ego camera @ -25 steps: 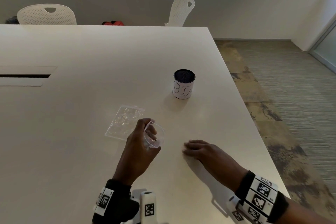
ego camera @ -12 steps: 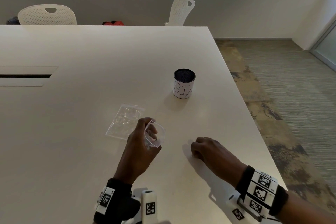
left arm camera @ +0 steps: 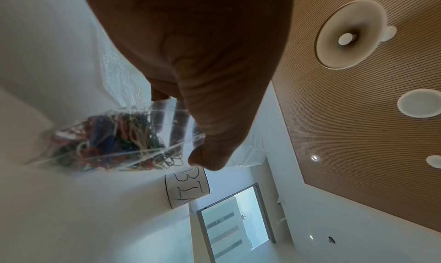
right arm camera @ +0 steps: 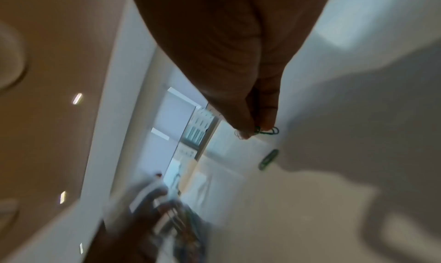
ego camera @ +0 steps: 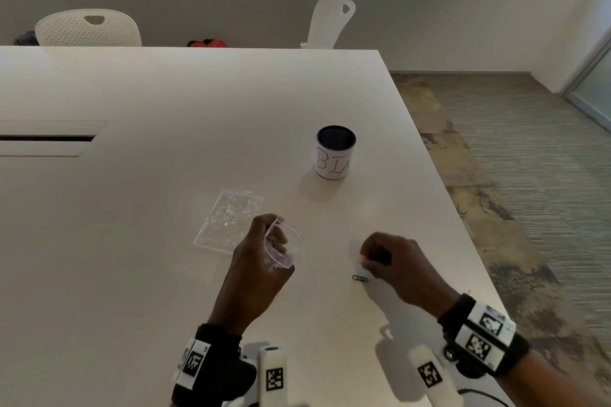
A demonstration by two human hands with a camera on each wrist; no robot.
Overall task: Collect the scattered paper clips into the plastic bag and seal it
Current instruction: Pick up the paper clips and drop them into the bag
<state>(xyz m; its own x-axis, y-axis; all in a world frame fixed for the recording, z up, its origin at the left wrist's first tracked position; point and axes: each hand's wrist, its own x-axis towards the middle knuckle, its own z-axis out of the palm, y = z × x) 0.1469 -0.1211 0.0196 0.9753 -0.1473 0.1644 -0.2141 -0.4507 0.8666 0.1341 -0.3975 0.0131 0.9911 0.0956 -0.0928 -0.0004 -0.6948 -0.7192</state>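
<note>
My left hand (ego camera: 264, 251) grips a small clear plastic bag (ego camera: 284, 246) by its open mouth, just above the white table (ego camera: 165, 274). In the left wrist view the bag (left arm camera: 114, 140) holds a tangle of coloured paper clips. To the right, my right hand (ego camera: 383, 258) is curled with thumb and forefinger pinching paper clips (right arm camera: 267, 131), one of them green. One more green paper clip (ego camera: 360, 278) lies on the table just left of that hand, also seen as the loose clip (right arm camera: 268, 159) in the right wrist view.
A second clear plastic bag (ego camera: 229, 216) lies flat on the table beyond my left hand. A black mesh cup with a white label (ego camera: 334, 153) stands further back. The table's right edge (ego camera: 469, 241) runs close to my right hand. White chairs (ego camera: 87, 28) stand behind.
My right hand was flat on the table, then curled and drew back toward me with clips pinched. A green clip now shows on the table. The left hand and bag stayed put.
</note>
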